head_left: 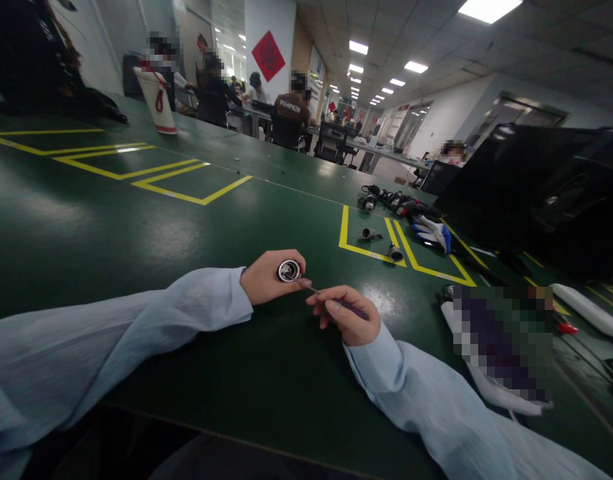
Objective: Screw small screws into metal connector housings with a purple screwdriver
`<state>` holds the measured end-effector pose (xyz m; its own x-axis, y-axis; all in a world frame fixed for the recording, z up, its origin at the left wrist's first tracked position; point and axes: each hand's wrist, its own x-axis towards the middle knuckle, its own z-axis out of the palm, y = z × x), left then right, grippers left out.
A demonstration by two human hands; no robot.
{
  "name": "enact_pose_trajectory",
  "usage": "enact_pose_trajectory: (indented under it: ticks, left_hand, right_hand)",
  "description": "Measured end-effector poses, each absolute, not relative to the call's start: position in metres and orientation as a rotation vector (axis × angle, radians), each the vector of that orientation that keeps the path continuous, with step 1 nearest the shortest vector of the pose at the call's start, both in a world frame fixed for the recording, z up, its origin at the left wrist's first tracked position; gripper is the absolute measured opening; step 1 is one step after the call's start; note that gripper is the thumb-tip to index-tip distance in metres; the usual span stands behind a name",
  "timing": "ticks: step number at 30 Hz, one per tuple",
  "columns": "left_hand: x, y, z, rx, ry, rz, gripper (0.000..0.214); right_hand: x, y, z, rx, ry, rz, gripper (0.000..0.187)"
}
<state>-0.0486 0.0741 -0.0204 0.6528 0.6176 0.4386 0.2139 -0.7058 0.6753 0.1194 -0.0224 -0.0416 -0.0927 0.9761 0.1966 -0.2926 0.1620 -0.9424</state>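
My left hand is closed around a small dark cylindrical part with a hollow end, its opening turned toward me. Metal bits show inside the rim, too small to make out. In my right hand is a thin screwdriver with a dark purple handle. Its shaft points left and up at the part, and the tip lies at or just inside the rim; whether it touches a screw I cannot tell. Both hands hover over the green table near its front edge.
Two grey cylindrical pieces lie in a yellow-taped box ahead right. Beyond are dark connectors with cables and white-blue gloves. A paper cup stands far left. A partly blurred white object lies right. People sit farther back.
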Motion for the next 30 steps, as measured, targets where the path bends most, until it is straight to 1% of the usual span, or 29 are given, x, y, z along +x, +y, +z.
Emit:
enact_pose_trajectory:
  ticks: [9,15,21,27,30]
  left_hand:
    - [-0.052,0.076,-0.020,2.392,0.716,0.915,0.026]
    - [-0.054,0.082,-0.018,2.671,0.810,1.020,0.036]
    - [-0.055,0.083,-0.022,2.518,1.014,1.102,0.039]
    - [-0.057,0.105,-0.026,2.404,1.156,1.182,0.040]
    - [-0.060,0.120,-0.026,2.359,1.227,1.206,0.040]
  right_hand:
    - [0.117,-0.020,-0.037,-0.784,-1.009,1.403,0.010]
    - [0.123,-0.016,-0.034,-0.722,-0.891,1.520,0.013]
    - [0.133,-0.013,-0.029,-0.712,-0.719,1.642,0.008]
    - [0.132,-0.014,-0.031,-0.711,-0.729,1.644,0.008]
    - [0.130,-0.013,-0.034,-0.771,-0.778,1.496,0.011]
